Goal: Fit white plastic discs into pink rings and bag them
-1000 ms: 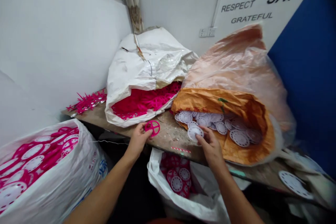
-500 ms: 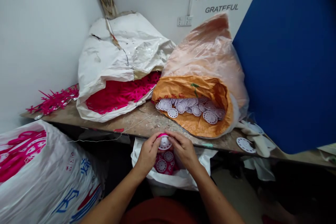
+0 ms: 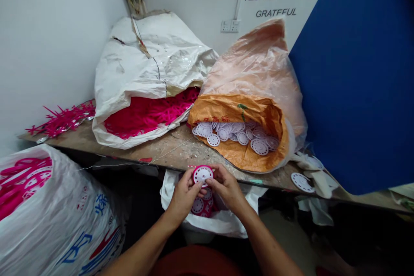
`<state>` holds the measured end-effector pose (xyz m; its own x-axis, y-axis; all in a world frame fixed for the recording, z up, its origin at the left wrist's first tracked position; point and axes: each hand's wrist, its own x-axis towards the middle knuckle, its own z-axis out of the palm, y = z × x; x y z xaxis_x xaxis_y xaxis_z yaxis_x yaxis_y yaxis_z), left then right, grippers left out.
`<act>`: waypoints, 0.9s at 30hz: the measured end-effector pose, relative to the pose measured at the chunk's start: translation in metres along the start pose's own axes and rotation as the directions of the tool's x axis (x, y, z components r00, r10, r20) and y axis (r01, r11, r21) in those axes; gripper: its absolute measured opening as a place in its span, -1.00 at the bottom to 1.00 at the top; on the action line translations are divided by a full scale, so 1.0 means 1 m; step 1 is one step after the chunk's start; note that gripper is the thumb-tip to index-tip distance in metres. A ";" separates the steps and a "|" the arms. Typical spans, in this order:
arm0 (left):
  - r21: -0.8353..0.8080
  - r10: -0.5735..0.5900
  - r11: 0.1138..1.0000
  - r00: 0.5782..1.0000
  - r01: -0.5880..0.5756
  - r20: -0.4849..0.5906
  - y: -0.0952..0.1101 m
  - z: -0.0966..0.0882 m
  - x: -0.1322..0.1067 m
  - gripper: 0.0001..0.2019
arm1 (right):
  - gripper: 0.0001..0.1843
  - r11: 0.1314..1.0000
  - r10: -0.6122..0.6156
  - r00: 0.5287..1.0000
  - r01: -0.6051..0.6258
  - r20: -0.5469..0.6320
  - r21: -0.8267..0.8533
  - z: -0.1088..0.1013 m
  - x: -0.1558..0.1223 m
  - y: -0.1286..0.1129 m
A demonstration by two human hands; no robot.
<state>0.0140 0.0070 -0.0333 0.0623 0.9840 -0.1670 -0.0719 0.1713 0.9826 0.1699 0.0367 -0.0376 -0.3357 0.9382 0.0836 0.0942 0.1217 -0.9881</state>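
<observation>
Between my two hands is a round plastic piece point(image 3: 203, 175), a white slotted disc set in a pink ring, its face turned up toward me. My left hand point(image 3: 185, 192) grips its left edge, and my right hand point(image 3: 226, 185) pinches its right edge with the thumb on the white face. Just below hangs an open white bag point(image 3: 220, 225) holding several pink-and-white pieces point(image 3: 198, 206) of the same look. Beyond my hands, an orange-lined sack point(image 3: 255, 161) lies on its side with loose white slotted discs point(image 3: 237, 131) in its mouth.
A white sack point(image 3: 155, 47) of pink plastic parts point(image 3: 148, 114) lies on the worn table point(image 3: 164, 148). More pink parts point(image 3: 63, 120) are heaped at the table's left end. A full white bag point(image 3: 87, 220) stands lower left. A blue panel point(image 3: 352, 77) borders the right.
The disc in my hands has tilted so its white face shows fully. My right thumb now lies on that face, and the fingers of both hands have shifted around the rim.
</observation>
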 end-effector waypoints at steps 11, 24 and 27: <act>0.634 0.315 0.735 0.949 -0.242 -0.002 0.041 -0.079 0.015 -0.62 | -0.55 0.731 -0.274 0.948 0.096 -0.162 -0.676 -0.042 0.096 0.011; 0.969 0.429 0.248 0.896 0.008 -0.117 0.079 -0.220 0.149 -0.83 | -0.57 0.594 -0.419 0.884 0.092 -0.210 -0.799 -0.042 0.112 0.032; 0.978 0.484 0.209 0.870 -0.009 -0.096 0.073 -0.210 0.142 -0.83 | -0.59 0.567 -0.445 0.865 0.073 -0.230 -0.821 -0.040 0.109 0.028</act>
<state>-0.1912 0.1695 -0.0028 -0.0759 0.9436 0.3222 0.9578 -0.0208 0.2867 0.1735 0.1555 -0.0506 -0.1164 0.8325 0.5416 0.7982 0.4029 -0.4477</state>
